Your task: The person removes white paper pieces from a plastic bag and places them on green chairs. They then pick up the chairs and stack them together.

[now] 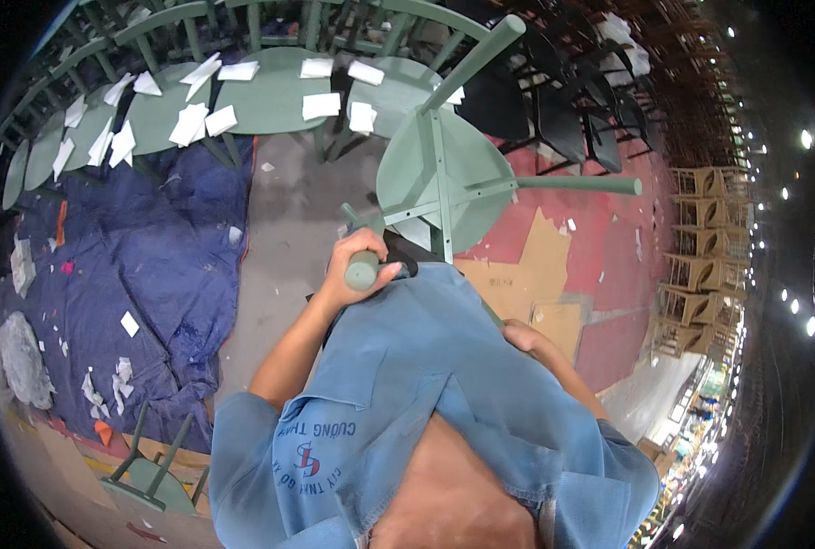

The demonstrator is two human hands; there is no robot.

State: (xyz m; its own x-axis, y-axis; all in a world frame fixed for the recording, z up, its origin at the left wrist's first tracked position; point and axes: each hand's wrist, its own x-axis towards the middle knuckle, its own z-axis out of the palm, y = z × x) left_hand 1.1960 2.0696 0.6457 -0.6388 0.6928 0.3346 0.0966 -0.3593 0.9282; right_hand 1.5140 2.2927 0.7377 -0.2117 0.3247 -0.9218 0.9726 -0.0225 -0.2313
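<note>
Before me is a green wooden chair (400, 174), tipped so that the underside of its round seat and its crossed braces face me. One leg (476, 59) points up and away; another leg (583, 185) sticks out to the right. My left hand (360, 258) is wrapped round a third leg, whose round end faces me. At the right edge of my blue shirt, my right hand (525, 339) is closed on a thin green part of the chair, seemingly another leg. The shirt hides some of its fingers and the chair's near side.
Green chairs (275, 87) stand in a row across the far left, with folded white pieces (321, 106) on their seats. Black chairs (554, 119) and stacked tan frames (700, 247) are at the right. A blue tarp (151, 265), cardboard (526, 265) and scraps cover the floor.
</note>
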